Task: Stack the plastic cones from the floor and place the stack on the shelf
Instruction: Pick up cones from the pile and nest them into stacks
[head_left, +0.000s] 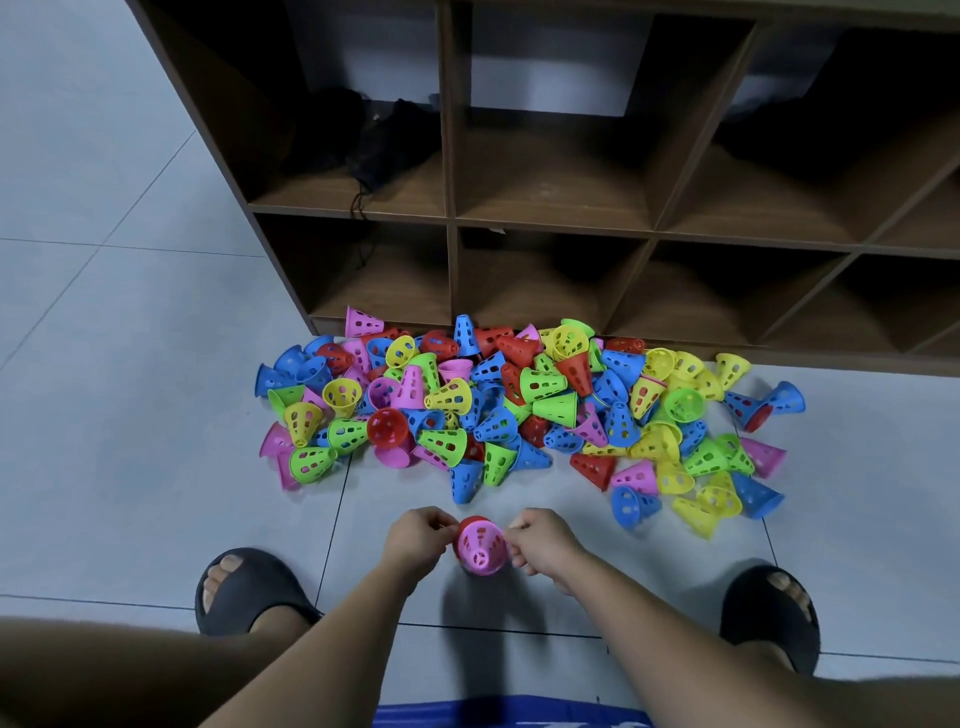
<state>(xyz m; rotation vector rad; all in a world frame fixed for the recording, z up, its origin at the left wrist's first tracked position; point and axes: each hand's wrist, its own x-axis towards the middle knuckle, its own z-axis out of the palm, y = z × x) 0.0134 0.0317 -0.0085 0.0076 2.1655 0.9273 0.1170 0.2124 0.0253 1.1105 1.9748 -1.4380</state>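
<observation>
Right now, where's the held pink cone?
Head view, bottom centre: the pink cone is held against a red cone by the left hand and right hand, short of the pile.

Perforated pink cone (481, 550) over red cone (469, 523), above floor (130, 364), colourful cones (519, 410) heaped before brown shelf (550, 223)

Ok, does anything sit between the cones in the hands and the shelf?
Yes: the pile of loose cones covers the floor between the pink-on-red stack, pinched by the left hand and right hand, and the base of the shelf. Above the pile, nothing visible blocks the middle compartments.
</observation>
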